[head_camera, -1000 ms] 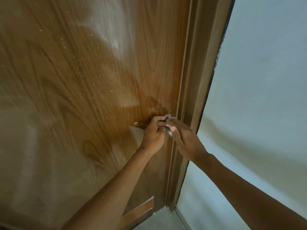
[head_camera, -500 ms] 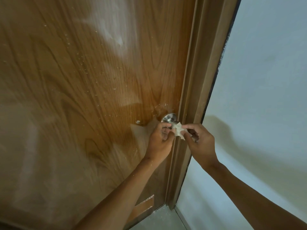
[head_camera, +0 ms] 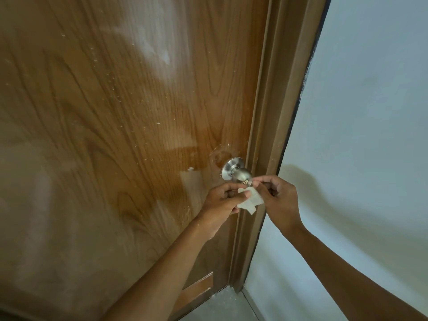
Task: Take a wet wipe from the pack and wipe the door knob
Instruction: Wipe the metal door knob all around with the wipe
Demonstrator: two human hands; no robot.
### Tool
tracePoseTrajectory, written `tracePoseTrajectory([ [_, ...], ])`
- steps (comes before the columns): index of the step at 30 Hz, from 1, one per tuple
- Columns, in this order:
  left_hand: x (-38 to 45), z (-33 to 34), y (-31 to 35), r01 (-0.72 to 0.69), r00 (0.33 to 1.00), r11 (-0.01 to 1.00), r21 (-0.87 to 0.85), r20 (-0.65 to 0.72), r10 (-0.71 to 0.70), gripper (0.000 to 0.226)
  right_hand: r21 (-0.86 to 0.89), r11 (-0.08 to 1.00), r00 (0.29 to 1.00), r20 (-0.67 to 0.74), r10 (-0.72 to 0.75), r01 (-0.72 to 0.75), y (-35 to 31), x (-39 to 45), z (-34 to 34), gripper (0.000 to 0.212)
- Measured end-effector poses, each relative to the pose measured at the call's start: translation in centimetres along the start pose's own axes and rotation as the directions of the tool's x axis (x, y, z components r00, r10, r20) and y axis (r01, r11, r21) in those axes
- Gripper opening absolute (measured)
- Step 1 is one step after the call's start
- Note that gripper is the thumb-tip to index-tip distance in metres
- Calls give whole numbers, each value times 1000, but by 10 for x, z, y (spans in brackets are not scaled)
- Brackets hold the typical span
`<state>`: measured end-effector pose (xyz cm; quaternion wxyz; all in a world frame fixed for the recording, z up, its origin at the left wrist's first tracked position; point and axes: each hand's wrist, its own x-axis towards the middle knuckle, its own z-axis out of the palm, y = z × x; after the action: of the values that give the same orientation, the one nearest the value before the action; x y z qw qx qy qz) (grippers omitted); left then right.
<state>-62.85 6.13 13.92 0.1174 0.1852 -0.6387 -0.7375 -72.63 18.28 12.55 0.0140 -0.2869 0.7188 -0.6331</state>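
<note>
A round brushed-metal door knob (head_camera: 238, 174) with a keyhole sticks out of the brown wooden door (head_camera: 129, 126), close to its right edge. Just below the knob, a small crumpled white wet wipe (head_camera: 251, 200) hangs between both hands. My left hand (head_camera: 223, 202) pinches its left side with thumb and fingers. My right hand (head_camera: 279, 200) grips its upper right corner, fingertips almost touching the knob's face. The wipe is off the knob. No wipe pack is in view.
The brown door frame (head_camera: 266, 144) runs along the door's right edge, right behind the hands. A pale wall (head_camera: 361, 117) fills the right side. Grey floor (head_camera: 222, 304) shows at the bottom by the door's lower corner.
Both hands came off the knob, which they covered a second ago, and dropped slightly below it. The wipe, first hidden, is now spread out between them.
</note>
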Motion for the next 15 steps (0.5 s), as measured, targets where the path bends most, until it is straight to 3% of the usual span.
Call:
tracePoseTrajectory([
  [3, -1, -4, 1, 0, 999, 993, 115, 39, -5, 13, 9, 999, 998, -36, 47, -47, 0, 2, -1, 10],
  [6, 1, -4, 2, -69, 993, 980, 186, -77, 84, 9, -16, 999, 999, -10, 43, -43, -3, 4, -3, 11],
  [11, 8, 5, 14, -139, 975, 990, -2, -177, 136, 9, -64, 996, 987, 152, -58, 68, -17, 10, 1, 25],
  [15, 12, 3, 20, -134, 971, 991, -29, -203, 125, 8, -68, 996, 980, 195, -46, 60, -23, 26, -1, 20],
])
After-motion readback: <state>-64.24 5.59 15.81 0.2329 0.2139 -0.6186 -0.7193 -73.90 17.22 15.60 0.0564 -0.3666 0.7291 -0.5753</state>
